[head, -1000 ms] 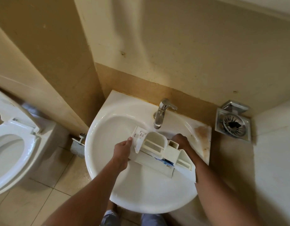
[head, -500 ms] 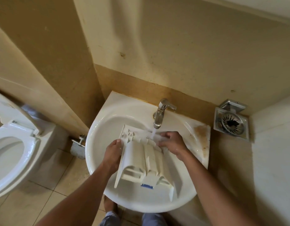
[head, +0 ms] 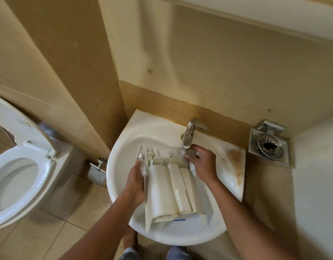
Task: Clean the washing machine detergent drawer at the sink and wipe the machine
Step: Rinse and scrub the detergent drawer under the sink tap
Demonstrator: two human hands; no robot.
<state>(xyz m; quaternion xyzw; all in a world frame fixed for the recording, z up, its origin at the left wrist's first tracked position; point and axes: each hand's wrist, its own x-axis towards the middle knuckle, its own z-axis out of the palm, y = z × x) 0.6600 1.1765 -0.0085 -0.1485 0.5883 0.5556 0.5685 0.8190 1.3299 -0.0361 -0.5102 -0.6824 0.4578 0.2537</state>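
Left hand (head: 136,182) grips the drawer (head: 169,190) by its left edge, underside up over the sink (head: 124,152); right hand (head: 203,162) clasps its far corner under the running tap (head: 190,134). Rinsing seems underway; the wiping is likely yet to do.

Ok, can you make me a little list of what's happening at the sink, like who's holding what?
Drawer: underside up, over the sink
Left hand: holds the drawer's left edge
Right hand: holds its far corner under the tap
Water: running onto that corner
Beside: toilet, lid up
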